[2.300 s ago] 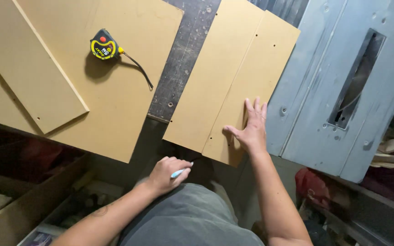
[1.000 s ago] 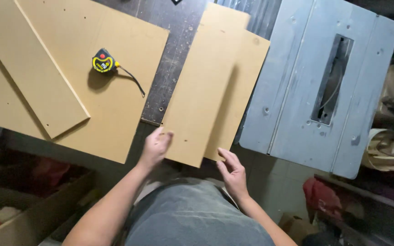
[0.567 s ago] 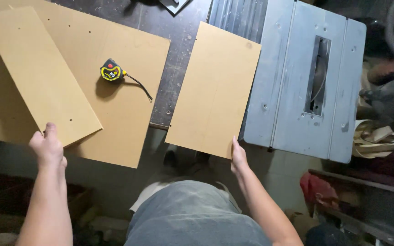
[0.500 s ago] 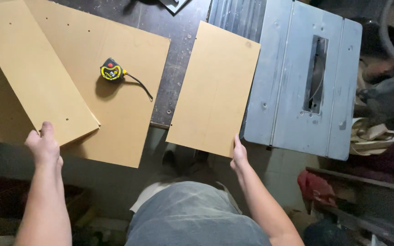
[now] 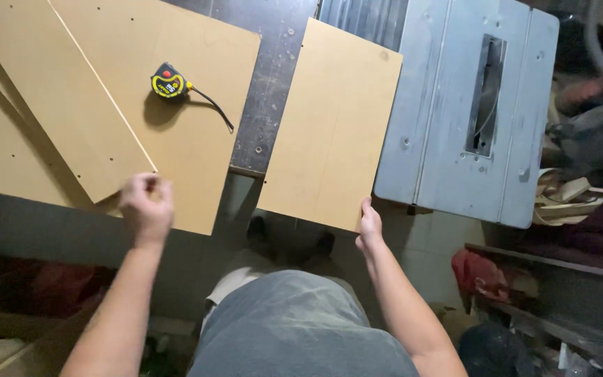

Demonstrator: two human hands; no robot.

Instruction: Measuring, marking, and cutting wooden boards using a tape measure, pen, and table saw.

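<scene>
My right hand (image 5: pixel 369 225) grips the near right corner of a tan rectangular board (image 5: pixel 333 119) that lies across the dark bench (image 5: pixel 273 91) and the edge of the table saw. My left hand (image 5: pixel 146 204) is curled into a fist at the near corner of a long narrow board (image 5: pixel 64 98). That narrow board lies slanted on a larger tan panel (image 5: pixel 197 139) with small drilled holes. A yellow and black tape measure (image 5: pixel 169 80) sits on the panel with its black strap trailing right.
A grey table saw (image 5: pixel 455 105) with a blade slot stands to the right of the board. Wood offcuts (image 5: pixel 567 195) and clutter lie at the far right. A red object (image 5: pixel 483 276) sits low by the floor. My legs are below.
My left hand has slid right along the narrow board's near edge to its corner and curled shut. My right hand stays on the right board's corner. The view has shifted slightly.
</scene>
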